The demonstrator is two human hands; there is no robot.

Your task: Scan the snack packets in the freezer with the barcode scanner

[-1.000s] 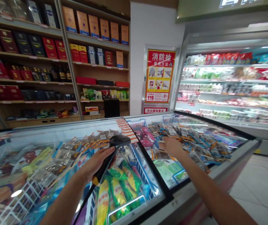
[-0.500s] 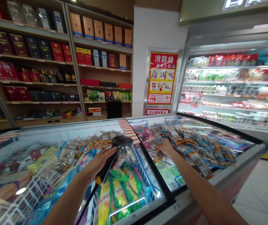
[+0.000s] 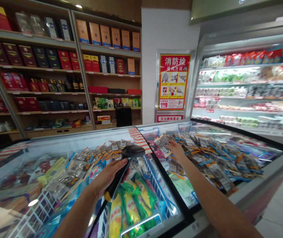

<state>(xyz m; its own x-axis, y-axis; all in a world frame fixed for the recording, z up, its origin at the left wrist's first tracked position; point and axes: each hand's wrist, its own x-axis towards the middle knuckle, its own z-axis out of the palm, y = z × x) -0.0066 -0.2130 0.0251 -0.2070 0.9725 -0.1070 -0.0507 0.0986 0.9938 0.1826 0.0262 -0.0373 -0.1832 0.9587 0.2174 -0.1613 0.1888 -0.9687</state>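
Note:
My left hand (image 3: 110, 177) is wrapped around the handle of a black barcode scanner (image 3: 133, 151), whose cable runs down toward me. The scanner's head is above the freezer's left glass lid. My right hand (image 3: 176, 149) pinches a small flat packet (image 3: 163, 144) with an orange edge and a printed label, tilted up off the glass. Around and right of that hand lies a heap of similar snack packets (image 3: 211, 152) on the right-hand lid. More such packets (image 3: 79, 162) form a row on the left lid.
Under the glass, a wire basket (image 3: 156, 180) holds yellow-and-green packages (image 3: 131, 208). The freezer's black lid frame (image 3: 167, 183) runs between both sides. Behind stand shelves of boxed bottles (image 3: 64, 60), a red fire-hydrant sign (image 3: 173, 82) and a lit refrigerated display (image 3: 250, 82).
My right hand has lifted a packet from near the heap and tilted its label up. My left hand still holds the scanner; the whole view has shifted slightly.

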